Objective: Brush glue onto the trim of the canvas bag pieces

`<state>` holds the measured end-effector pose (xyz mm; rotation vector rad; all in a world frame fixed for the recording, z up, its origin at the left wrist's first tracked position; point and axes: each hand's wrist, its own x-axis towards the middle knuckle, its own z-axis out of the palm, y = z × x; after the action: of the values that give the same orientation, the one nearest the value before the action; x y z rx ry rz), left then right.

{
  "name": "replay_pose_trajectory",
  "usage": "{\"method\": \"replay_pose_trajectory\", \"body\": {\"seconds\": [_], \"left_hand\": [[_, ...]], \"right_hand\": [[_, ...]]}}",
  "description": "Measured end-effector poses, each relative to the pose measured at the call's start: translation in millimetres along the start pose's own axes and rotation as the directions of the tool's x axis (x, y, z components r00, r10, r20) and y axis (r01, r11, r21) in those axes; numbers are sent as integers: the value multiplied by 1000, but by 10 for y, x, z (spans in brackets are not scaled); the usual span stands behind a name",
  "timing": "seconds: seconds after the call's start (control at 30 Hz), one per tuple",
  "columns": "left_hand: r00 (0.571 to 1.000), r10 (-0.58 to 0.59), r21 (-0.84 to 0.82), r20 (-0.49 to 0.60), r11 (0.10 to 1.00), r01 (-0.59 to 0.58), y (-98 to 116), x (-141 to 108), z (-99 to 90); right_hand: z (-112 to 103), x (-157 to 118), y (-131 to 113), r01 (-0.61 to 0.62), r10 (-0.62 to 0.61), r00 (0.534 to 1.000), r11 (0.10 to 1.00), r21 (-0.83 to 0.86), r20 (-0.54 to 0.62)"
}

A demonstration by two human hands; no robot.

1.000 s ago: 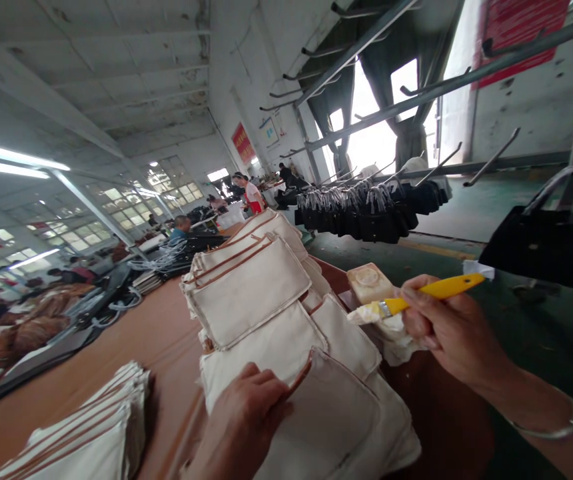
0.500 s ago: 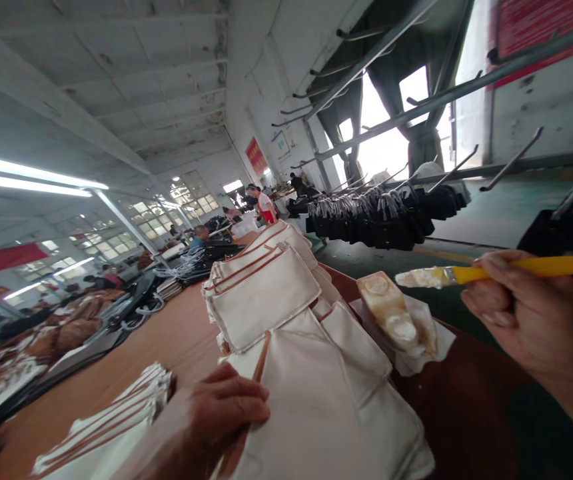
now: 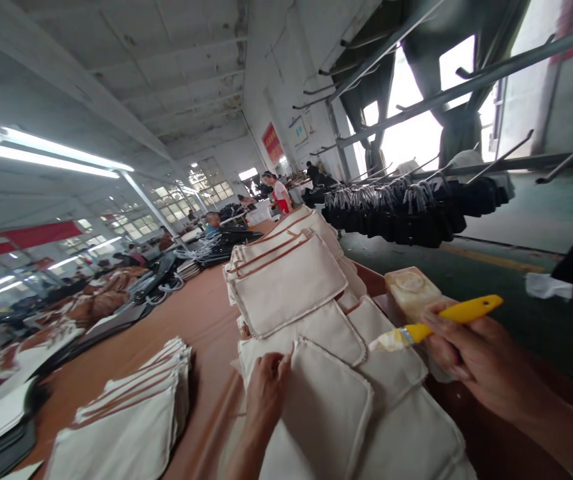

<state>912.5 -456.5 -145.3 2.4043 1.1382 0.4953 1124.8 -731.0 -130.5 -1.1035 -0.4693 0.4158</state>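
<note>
My left hand (image 3: 268, 387) pinches the upper left edge of a cream fabric piece (image 3: 321, 407) on top of the near pile. In my right hand (image 3: 471, 353) is a brush with a yellow handle (image 3: 471, 309); its whitish, coated bristles hang over the pieces on the right. Farther up lies a stack of cream pieces with brown edging (image 3: 291, 283). Partly hidden behind my right hand, a glue-smeared container (image 3: 413, 290) sits at the table's right side.
Another stack of cream pieces (image 3: 126, 420) lies on the brown table (image 3: 211, 333) at left. Black items (image 3: 396, 220) hang from a metal rack at right. A person in a red apron (image 3: 281, 197) stands farther back.
The view has shifted left and down. My right hand has brought the brush inward, over the pieces. My left hand has moved up to the top piece's corner, which now lies turned differently.
</note>
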Motion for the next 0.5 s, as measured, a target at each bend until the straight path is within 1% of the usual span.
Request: {"method": "replay_pose_trajectory", "body": {"seconds": [0.1, 0.2, 0.33, 0.5], "left_hand": [[999, -52, -14, -1, 999, 52, 105, 90, 112], [998, -52, -59, 43, 997, 54, 162, 74, 177], [993, 11, -181, 121, 983, 11, 235, -81, 223], [990, 102, -339, 100, 939, -62, 404, -365, 214]], "right_hand": [[244, 85, 87, -40, 39, 996, 999, 8, 84], [473, 181, 173, -51, 49, 988, 999, 13, 144], [682, 265, 223, -23, 21, 977, 1000, 8, 212], [774, 297, 185, -55, 63, 951, 998, -38, 301]]}}
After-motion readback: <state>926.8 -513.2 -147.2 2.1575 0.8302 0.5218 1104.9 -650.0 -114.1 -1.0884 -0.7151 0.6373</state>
